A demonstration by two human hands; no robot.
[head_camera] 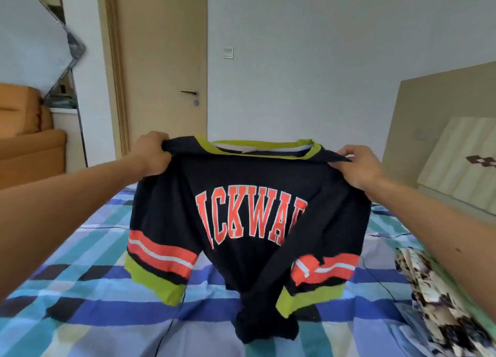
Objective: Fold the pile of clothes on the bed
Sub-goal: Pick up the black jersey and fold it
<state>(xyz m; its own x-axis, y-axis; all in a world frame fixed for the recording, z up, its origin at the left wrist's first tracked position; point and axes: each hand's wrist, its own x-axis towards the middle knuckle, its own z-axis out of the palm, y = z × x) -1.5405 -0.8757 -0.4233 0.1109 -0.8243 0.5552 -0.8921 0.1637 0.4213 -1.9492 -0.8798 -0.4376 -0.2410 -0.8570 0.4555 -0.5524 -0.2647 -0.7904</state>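
Observation:
A black T-shirt (241, 190) with orange letters, a green collar and orange-and-green sleeve bands hangs in the air above the bed (88, 297). My left hand (151, 154) grips its left shoulder. My right hand (358, 166) pinches its right shoulder. The shirt's lower part is bunched and twisted, and its bottom touches the bedsheet. A brown-and-white patterned garment (434, 303) lies on the bed at the right, partly behind my right forearm.
The bed has a blue, teal and white checked sheet. A thin dark cable (381, 281) runs across it. An orange sofa (26, 141) stands at the left, a closed door (171, 69) behind, and a headboard with a pillow (461, 152) at the right.

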